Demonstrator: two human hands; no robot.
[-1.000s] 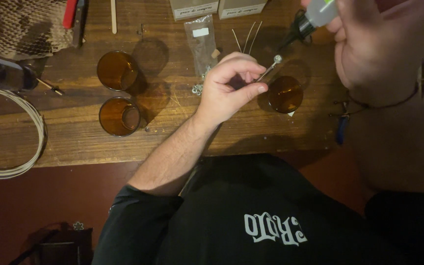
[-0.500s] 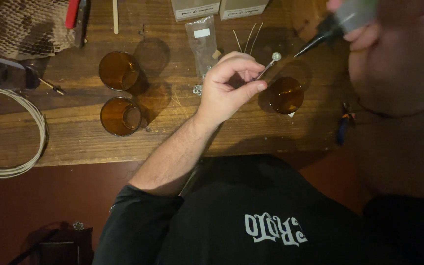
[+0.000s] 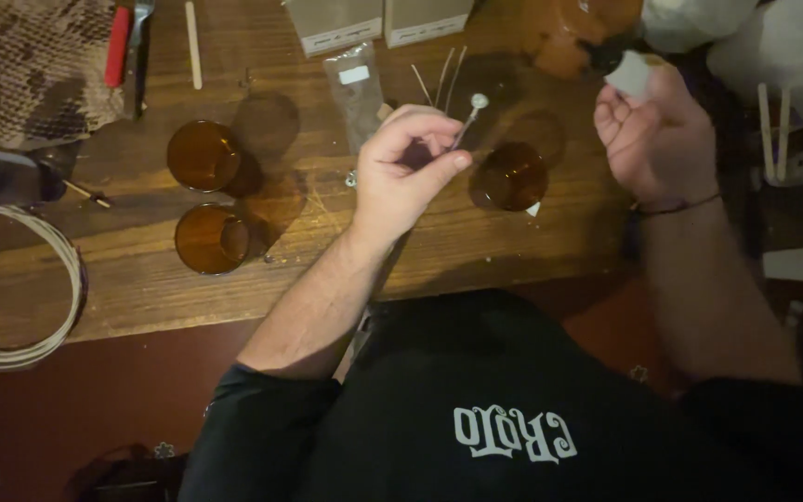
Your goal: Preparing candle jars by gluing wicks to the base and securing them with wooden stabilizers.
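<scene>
left hand (image 3: 401, 177) pinches a thin wick with round metal base (image 3: 469, 112); right hand (image 3: 654, 139) grips a pale squeeze bottle (image 3: 630, 74)

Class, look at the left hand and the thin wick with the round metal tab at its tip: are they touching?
Touching. The head view shows the left hand pinching the wick between thumb and fingertips, its metal tab raised beyond them.

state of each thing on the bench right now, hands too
left hand: pinching a wick, metal base up
right hand: closed around a small bottle
three amber glasses: upright, no wick inside
clear bag: lying flat
cord coil: wound, overhanging the wooden table
</scene>
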